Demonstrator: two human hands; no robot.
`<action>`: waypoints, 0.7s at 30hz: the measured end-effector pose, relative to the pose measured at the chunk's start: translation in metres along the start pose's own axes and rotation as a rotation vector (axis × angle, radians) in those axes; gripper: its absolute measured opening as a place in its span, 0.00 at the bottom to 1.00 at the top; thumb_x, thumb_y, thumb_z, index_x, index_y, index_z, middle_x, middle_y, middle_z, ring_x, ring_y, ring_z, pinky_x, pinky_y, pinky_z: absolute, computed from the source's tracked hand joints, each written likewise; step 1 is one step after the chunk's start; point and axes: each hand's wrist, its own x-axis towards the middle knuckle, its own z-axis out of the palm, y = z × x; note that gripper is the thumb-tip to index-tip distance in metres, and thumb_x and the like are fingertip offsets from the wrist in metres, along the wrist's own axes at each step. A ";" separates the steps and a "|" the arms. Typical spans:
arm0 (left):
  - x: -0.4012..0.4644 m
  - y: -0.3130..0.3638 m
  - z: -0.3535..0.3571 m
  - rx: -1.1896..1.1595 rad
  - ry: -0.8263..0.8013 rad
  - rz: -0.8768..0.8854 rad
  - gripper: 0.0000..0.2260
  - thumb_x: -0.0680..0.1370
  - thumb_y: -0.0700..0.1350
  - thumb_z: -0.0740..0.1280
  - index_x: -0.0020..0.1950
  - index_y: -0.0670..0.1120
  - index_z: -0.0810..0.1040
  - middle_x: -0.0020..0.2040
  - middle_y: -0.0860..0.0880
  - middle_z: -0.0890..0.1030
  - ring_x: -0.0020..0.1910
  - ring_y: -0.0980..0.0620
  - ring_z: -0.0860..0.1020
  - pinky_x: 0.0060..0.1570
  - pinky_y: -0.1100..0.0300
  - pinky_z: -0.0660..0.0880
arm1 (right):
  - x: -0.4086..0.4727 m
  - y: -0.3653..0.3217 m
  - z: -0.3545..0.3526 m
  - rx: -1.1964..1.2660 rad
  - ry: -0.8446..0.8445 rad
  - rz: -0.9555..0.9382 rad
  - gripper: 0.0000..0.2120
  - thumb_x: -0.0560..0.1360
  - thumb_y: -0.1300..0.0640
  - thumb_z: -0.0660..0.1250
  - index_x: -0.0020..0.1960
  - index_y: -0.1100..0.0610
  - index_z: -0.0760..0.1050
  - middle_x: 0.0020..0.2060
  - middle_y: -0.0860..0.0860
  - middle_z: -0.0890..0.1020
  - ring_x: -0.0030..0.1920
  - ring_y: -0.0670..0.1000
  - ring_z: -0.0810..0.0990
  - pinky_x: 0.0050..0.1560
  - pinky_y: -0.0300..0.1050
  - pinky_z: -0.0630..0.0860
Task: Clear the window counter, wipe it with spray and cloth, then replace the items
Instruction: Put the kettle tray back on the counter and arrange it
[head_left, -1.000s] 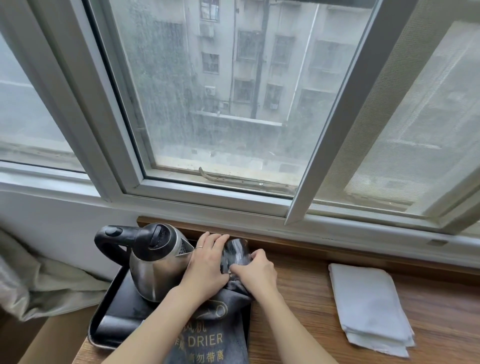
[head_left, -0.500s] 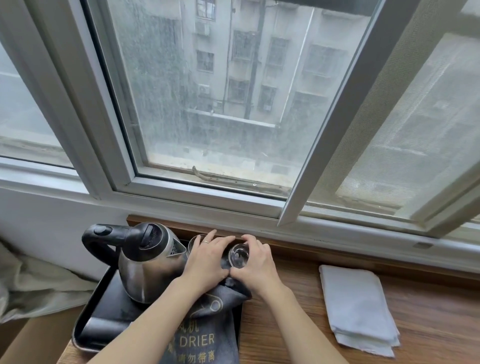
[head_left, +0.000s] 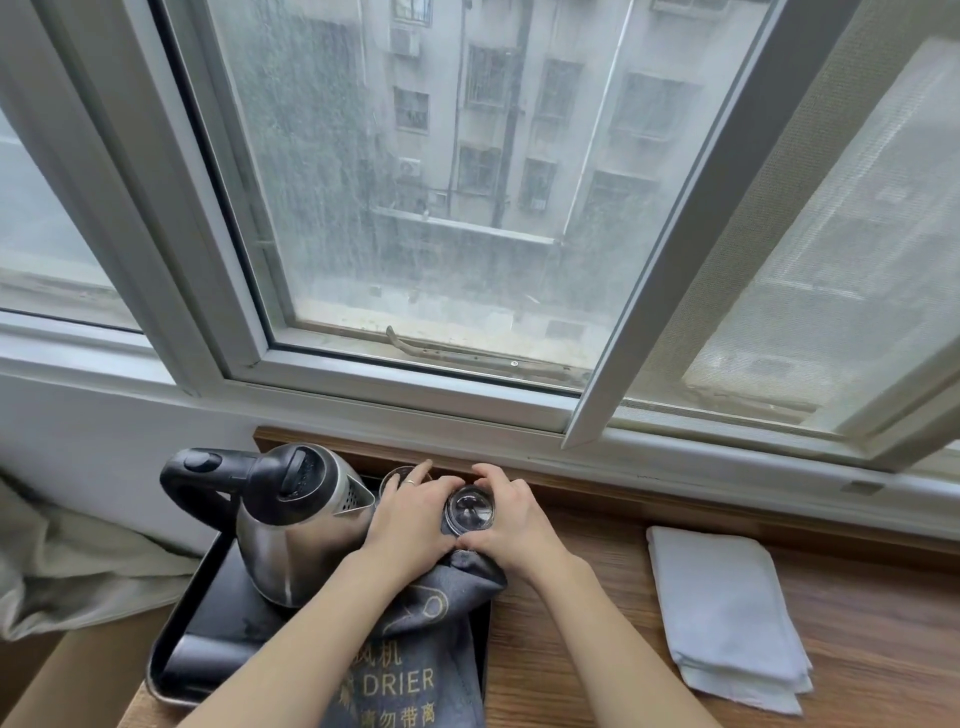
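- One wooden counter (head_left: 857, 613) runs under one window (head_left: 415, 208), whose sash stands swung open at my right.
- One dark tray (head_left: 171, 670) sits at the counter's left end. In it: one steel kettle (head_left: 291, 530) with a black handle, one dark flat block under the kettle, one grey bag (head_left: 415, 670) printed "DRIER", and two glasses.
- One folded white cloth (head_left: 722, 618) lies flat on the counter, well apart from the tray on my right.
- One pale fabric heap (head_left: 67, 561) lies low at the far left, off the counter.
- My two forearms cross the near part of the tray and hide much of the bag.
- My left hand (head_left: 410, 519) lies just beside the kettle's spout, fingers curved around the left side of the nearer glass (head_left: 470, 512); a ring shows on one finger.
- My right hand (head_left: 511, 519) curls around that same glass from the other side, so both hands hold it at the tray's back right, above the bag's top.
- The second glass (head_left: 397, 477) stands behind my left fingers, mostly hidden, close to the window ledge.
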 end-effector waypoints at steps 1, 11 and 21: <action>0.000 0.000 0.000 0.023 -0.003 -0.005 0.29 0.73 0.57 0.71 0.72 0.55 0.68 0.69 0.52 0.74 0.78 0.52 0.56 0.74 0.50 0.54 | 0.002 -0.001 0.000 -0.009 -0.008 -0.005 0.44 0.66 0.54 0.80 0.77 0.52 0.62 0.64 0.52 0.77 0.66 0.52 0.68 0.62 0.34 0.62; 0.004 -0.001 -0.006 0.248 -0.014 -0.076 0.32 0.73 0.55 0.70 0.75 0.53 0.62 0.71 0.50 0.67 0.73 0.43 0.61 0.68 0.50 0.63 | 0.006 0.000 0.007 -0.021 0.005 -0.035 0.44 0.65 0.53 0.81 0.76 0.52 0.63 0.64 0.53 0.77 0.66 0.53 0.68 0.64 0.35 0.62; 0.014 -0.004 -0.004 0.225 0.028 -0.134 0.29 0.75 0.41 0.67 0.75 0.48 0.61 0.67 0.47 0.70 0.64 0.42 0.71 0.63 0.51 0.70 | -0.001 0.004 0.004 0.075 0.009 0.023 0.48 0.65 0.51 0.81 0.79 0.51 0.60 0.68 0.53 0.75 0.68 0.52 0.70 0.68 0.39 0.64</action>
